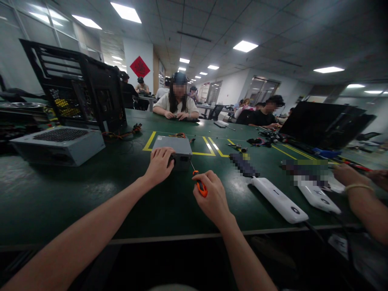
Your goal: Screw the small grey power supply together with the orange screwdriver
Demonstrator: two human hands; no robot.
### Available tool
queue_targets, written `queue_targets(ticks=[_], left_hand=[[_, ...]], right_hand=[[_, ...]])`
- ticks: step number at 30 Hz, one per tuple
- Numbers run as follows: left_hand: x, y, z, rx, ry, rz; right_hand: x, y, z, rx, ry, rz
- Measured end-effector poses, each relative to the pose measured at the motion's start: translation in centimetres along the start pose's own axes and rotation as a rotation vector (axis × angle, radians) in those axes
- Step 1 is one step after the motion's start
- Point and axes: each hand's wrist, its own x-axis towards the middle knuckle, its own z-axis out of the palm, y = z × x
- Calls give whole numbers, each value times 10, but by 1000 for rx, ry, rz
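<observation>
A grey computer power supply (176, 144) lies on the green table in front of me, with bundled coloured wires at its far side. My left hand (159, 165) is closed over its near left part, fingers on the top and thumb at the front face. My right hand (212, 198) grips the orange and black handle of a screwdriver (201, 186). The thin shaft points up and away, its tip at the right front edge of the power supply. Whether the tip sits in a screw is too small to tell.
At the left stand a second power supply (62, 147) and an open black computer case (79, 87). White power banks (279, 199) with cables lie right. A co-worker's hand (353, 178) reaches in at far right. Another person (177, 99) sits opposite. Yellow tape (150, 141) marks the table.
</observation>
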Motion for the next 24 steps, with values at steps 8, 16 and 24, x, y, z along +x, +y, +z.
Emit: queue_targets(ticks=[8,16,24], left_hand=[[0,1,-1,-16,-3,-7],[0,1,-1,-24,-9,-13],[1,1,0,-17,-11,-12]], right_hand=[[0,-1,0,55,16,75],[1,-3,-2,31,11,44],[0,-1,0,14,17,35]])
